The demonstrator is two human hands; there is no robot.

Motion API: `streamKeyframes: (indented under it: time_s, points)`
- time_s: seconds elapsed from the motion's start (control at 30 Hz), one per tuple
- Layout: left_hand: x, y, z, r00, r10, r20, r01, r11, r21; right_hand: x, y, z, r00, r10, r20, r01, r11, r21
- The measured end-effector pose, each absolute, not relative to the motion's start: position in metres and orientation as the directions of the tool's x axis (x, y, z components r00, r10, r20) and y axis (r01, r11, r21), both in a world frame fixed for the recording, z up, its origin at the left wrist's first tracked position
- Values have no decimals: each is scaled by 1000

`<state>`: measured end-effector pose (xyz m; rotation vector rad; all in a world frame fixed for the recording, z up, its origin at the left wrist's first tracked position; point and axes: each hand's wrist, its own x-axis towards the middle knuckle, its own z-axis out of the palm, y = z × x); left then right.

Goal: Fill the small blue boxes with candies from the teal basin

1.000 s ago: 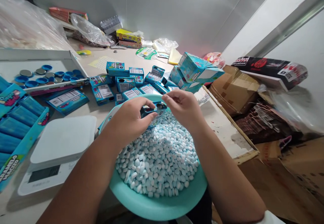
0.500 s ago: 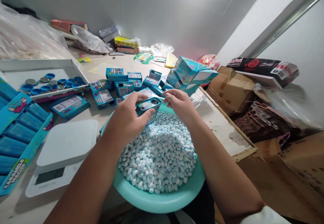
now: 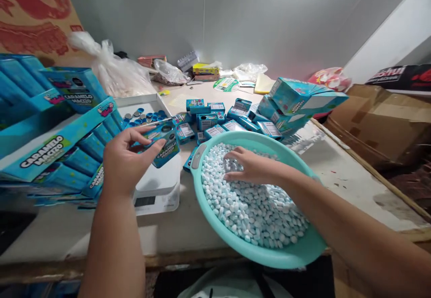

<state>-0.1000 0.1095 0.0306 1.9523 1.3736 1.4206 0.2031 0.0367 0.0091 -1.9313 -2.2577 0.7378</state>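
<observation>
We hold a small blue Caramelo Macizo box (image 3: 164,149) tilted at the fingertips of our left hand (image 3: 127,161), its printed face turned up. Our right hand (image 3: 252,166) lies with fingers spread on a heap of pale blue-and-white oval candies (image 3: 249,206), which fill most of a round teal plastic basin (image 3: 269,258).

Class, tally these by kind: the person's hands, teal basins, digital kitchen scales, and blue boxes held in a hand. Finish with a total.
Hands: 2 (left hand, right hand)
Teal plastic basin: 1
Digital kitchen scale: 1
Blue box held: 1
Total: 5
</observation>
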Motion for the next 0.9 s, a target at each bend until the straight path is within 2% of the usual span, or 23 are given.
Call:
streamKeyframes:
  time_s: [0.2,0.23,0.3,0.37,0.43,0.5,0.57,0.67,0.83,0.9]
  points:
    - [-133,120,11,244,908,341,718,-405,566,197,67,25,-199,912,-359,960,108,-258]
    - [-135,122,12,267,911,315,726,-405,556,196,69,27,-193,916,-351,964,110,-243]
    - [-138,121,14,301,903,306,727,-425,539,193,69,30,-218,944,-247,950,148,-274]
    - [-137,117,17,301,864,403,711,-485,509,187,62,31,-341,938,-61,880,295,-371]
    - [-133,111,17,249,777,578,686,-563,461,181,52,32,-494,864,96,753,480,-449]
    - [-129,106,15,153,659,737,671,-617,412,175,44,31,-614,773,161,631,603,-488]
    - [-128,104,11,81,598,797,678,-619,396,170,41,30,-685,714,146,573,651,-498]
    - [-132,105,5,5,612,791,725,-546,419,167,43,28,-739,669,79,565,680,-468]
    - [-139,105,0,-120,614,780,829,-370,419,174,48,25,-735,678,12,609,668,-428]
    - [-139,105,0,-161,582,797,837,-346,423,178,48,23,-715,699,-11,635,643,-428]
